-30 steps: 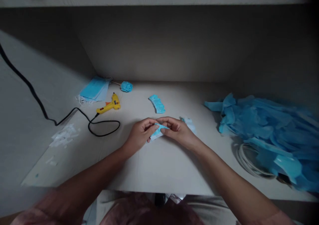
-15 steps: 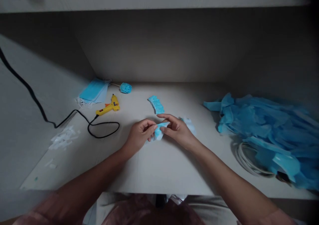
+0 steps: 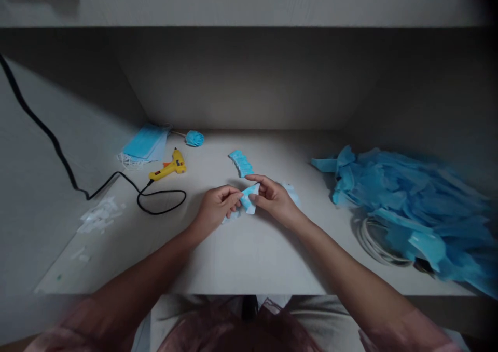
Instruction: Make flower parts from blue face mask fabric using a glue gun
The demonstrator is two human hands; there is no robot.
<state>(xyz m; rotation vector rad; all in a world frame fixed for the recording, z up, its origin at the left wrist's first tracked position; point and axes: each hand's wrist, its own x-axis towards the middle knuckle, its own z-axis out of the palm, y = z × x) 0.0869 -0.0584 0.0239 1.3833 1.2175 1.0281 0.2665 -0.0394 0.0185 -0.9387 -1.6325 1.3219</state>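
Observation:
Between my two hands is a small folded piece of light-blue mask fabric [image 3: 249, 198], its paler side showing at the lower edge. My left hand [image 3: 218, 204] pinches its left corner with thumb and fingertips. At the other end, my right hand [image 3: 274, 200] grips the piece between thumb and fingers, the index finger stretched over the top. Just beyond the hands lies a row of overlapping folded blue pieces [image 3: 241, 163]. Pale fabric pieces [image 3: 232, 217] rest on the table under my left hand, and more pale fabric [image 3: 291, 192] is partly hidden behind my right hand.
A yellow glue gun [image 3: 171, 166] with a black cord [image 3: 161, 213] lies left, near a blue fabric rose [image 3: 194, 138] and stacked face masks [image 3: 143, 143]. White scraps [image 3: 100, 215] lie nearer left. On the right are heaped blue fabric [image 3: 408, 186] and a coiled white cable [image 3: 379, 248].
The fabric piece has turned between my fingers and now shows a flatter, more pointed shape. My left hand has shifted slightly toward its corner. The view has tilted a little.

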